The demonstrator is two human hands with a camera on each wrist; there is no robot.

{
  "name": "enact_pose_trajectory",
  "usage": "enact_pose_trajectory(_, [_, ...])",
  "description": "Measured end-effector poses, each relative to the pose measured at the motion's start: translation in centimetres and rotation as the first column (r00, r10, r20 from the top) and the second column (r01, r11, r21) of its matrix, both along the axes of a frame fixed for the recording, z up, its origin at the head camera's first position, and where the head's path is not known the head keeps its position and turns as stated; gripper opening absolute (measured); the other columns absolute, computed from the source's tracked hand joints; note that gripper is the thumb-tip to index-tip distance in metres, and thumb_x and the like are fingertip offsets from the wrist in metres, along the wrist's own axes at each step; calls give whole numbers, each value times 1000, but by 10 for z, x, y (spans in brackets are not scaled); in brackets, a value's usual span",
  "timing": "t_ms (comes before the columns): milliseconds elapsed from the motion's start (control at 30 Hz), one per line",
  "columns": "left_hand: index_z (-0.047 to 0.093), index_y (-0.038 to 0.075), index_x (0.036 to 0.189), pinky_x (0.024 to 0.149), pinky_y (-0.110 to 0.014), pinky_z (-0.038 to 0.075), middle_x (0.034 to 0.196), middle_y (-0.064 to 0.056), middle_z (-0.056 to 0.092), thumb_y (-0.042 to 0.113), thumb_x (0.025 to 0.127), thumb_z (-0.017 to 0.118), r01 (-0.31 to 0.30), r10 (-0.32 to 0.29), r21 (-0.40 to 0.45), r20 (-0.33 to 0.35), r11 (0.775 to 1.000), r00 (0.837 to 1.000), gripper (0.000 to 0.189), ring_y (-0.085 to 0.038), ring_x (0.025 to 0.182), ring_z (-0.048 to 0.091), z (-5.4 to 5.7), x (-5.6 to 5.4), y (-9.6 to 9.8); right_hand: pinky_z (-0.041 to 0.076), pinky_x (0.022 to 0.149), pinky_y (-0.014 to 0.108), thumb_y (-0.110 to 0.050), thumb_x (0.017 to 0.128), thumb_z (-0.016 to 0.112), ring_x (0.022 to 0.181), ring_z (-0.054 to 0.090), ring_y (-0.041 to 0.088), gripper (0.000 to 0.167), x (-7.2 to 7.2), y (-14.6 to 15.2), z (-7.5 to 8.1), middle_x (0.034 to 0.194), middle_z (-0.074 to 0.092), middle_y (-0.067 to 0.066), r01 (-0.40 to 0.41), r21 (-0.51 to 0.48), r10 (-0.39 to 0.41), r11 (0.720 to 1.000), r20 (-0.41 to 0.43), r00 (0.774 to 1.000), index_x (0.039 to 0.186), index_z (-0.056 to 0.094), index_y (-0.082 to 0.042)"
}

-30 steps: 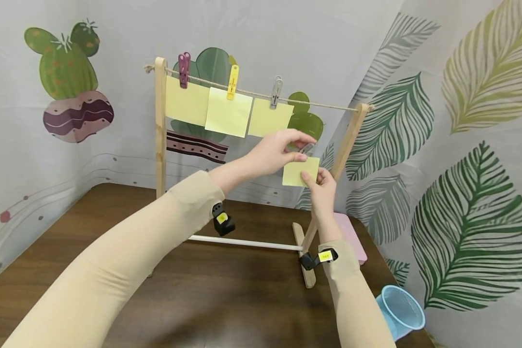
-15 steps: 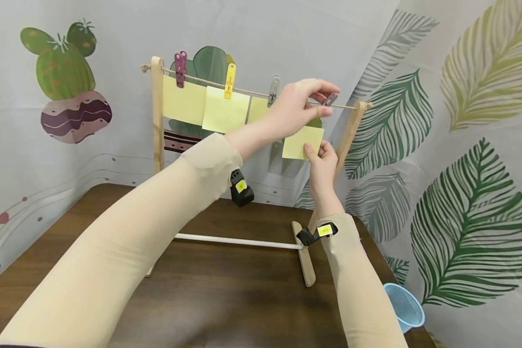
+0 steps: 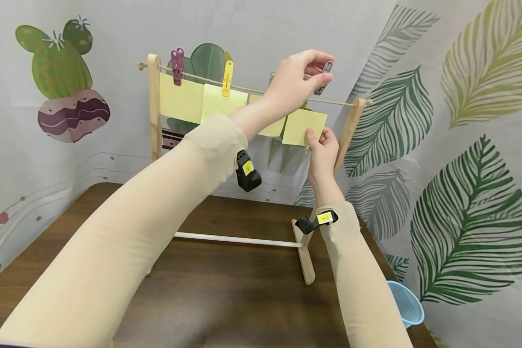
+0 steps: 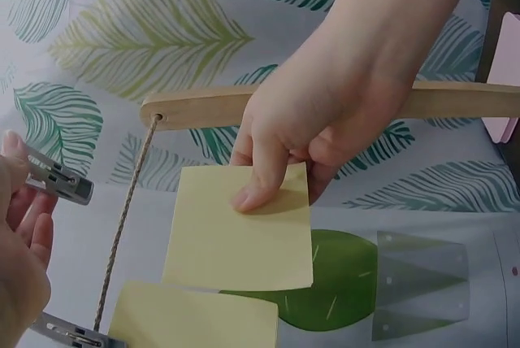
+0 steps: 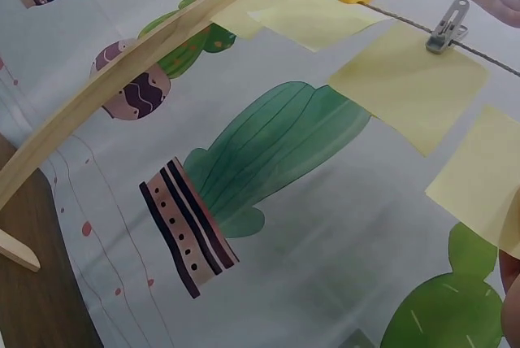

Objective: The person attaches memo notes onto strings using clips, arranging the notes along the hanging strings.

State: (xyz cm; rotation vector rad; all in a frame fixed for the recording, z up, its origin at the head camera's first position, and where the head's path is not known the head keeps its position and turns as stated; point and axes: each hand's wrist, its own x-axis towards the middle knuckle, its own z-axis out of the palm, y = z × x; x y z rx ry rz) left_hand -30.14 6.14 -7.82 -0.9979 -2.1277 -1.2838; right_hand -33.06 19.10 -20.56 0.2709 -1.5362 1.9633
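My left hand (image 3: 295, 79) pinches a grey clothespin (image 3: 324, 77) just above the twine (image 3: 339, 103), near its right end. Below it, my right hand (image 3: 324, 157) holds a yellow sticky note (image 3: 303, 128) by its lower right edge, thumb in front. The note's top edge sits a little under the twine. To its left hang several more notes: one under a purple clothespin (image 3: 177, 66), one under a yellow clothespin (image 3: 227, 78), and one under another grey clothespin (image 5: 448, 27), which my left hand mostly covers in the head view.
The twine runs between two wooden posts (image 3: 154, 106) of a stand, joined low down by a white bar (image 3: 239, 239). The stand is on a brown table (image 3: 226, 299) against a printed cloth backdrop. A blue mesh cup (image 3: 406, 304) stands at the table's right edge.
Both hands have risen: the note has come up from well below to just under the twine. My left hand has carried the clothespin up above the twine and slightly right.
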Motion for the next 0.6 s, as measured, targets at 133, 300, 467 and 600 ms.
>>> enact_pose_trajectory(133, [59,8,132,88,-12,45,120,-4,65,19,97,61,-22,19,50,59,999,998,36,-9,107,63,3,-1,2,47,71,18,-1,94,60,75,59,6,10,0,0,3,79,61,-4,-7,-18,7,1000,-11,1000,91,56,-10])
enact_pose_trajectory(300, [63,7,127,87,-13,47,117,-5,67,18,97,62,-57,52,67,78,996,996,32,-10,105,65,4,0,4,49,72,18,0,94,60,76,61,6,10,1,0,7,79,63,-4,-18,-38,17,999,-22,1000,91,57,-10])
enact_pose_trajectory(467, [68,9,121,86,-12,48,112,-4,71,18,96,64,-108,105,81,40,991,994,28,-9,101,67,-1,-1,5,50,72,19,1,94,60,77,61,7,12,0,-1,9,81,63,0,-16,-45,15,999,-27,1000,89,57,-10])
enact_pose_trajectory(600, [72,11,116,82,-13,49,109,-1,74,17,93,68,-138,128,164,69,977,989,24,-7,96,70,-3,-1,4,49,72,18,1,94,60,77,61,6,13,0,-1,9,82,64,-1,-12,-37,11,999,-19,1000,88,56,-10])
